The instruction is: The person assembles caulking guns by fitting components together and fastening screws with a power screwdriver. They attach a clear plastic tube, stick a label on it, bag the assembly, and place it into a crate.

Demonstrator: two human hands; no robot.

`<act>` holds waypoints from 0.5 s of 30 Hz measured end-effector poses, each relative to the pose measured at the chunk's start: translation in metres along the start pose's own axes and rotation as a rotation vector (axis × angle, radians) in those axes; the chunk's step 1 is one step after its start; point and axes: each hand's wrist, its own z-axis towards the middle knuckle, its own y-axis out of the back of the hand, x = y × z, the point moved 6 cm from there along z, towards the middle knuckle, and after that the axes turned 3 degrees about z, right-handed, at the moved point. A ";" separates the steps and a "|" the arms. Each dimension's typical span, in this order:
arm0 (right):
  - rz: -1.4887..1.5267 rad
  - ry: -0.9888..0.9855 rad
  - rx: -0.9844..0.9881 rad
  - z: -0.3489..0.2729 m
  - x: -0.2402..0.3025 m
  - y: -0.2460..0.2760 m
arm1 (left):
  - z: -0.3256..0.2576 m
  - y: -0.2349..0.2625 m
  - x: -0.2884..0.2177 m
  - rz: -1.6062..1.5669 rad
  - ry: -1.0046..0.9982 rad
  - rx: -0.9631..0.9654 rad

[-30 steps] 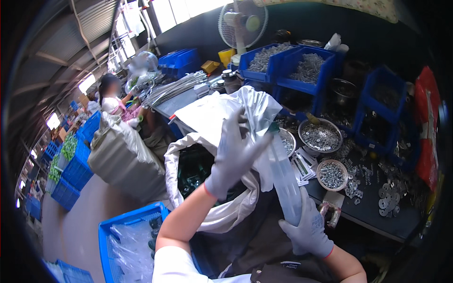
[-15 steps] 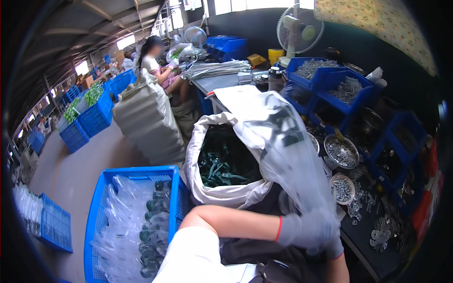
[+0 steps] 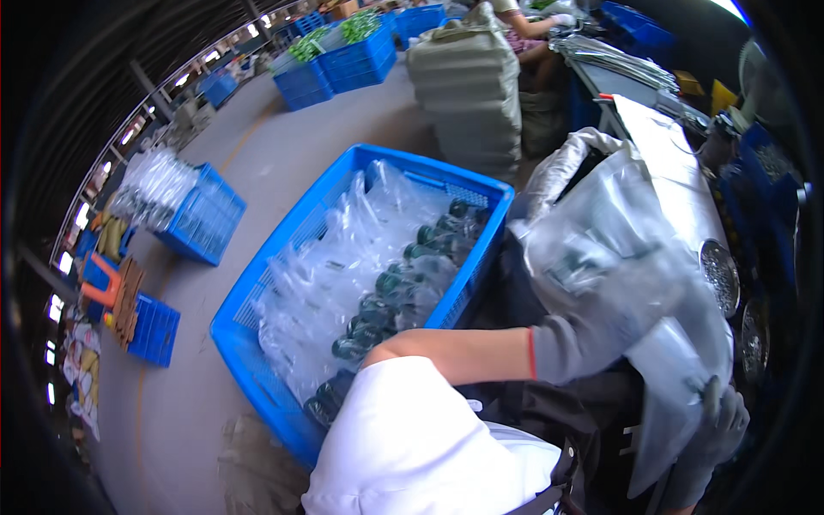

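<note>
A clear plastic bag (image 3: pixel 592 210) with dark green pieces inside stretches between my hands, over the front of a white sack (image 3: pixel 542 176). My left hand (image 3: pixel 592 335), in a grey glove with a red cuff, is closed around the middle of the bag; its fingertips are blurred. Lower and to the right, my right hand (image 3: pixel 723 421), also grey-gloved, grips the bag's loose end, its fingers bent over the film. Part of this end (image 3: pixel 665 408) hangs below the left hand. The bag covers much of the sack's opening.
Filled clear bags with dark green contents lie in a blue crate (image 3: pixel 360 159) to my left. Metal bowls (image 3: pixel 719 275) of small parts stand at the right. Farther off are a tall wrapped bundle (image 3: pixel 468 94), other blue crates (image 3: pixel 206 215) and a seated person (image 3: pixel 528 26).
My view has swung left and down, bringing more of the blue crate in. My hands, close together before, are now apart, the right one lower along the bag.
</note>
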 end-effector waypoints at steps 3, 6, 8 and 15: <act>0.505 0.139 0.098 0.055 0.028 0.004 | -0.066 0.025 0.046 0.148 0.215 0.340; 0.708 0.118 -0.114 0.097 0.032 -0.002 | -0.151 0.093 0.116 0.242 0.633 0.394; 0.839 -0.031 -0.040 0.109 0.029 -0.029 | -0.220 0.161 0.150 0.238 0.997 0.295; 0.985 -0.030 0.177 0.099 0.048 -0.109 | -0.427 0.300 0.128 -0.234 1.734 -0.249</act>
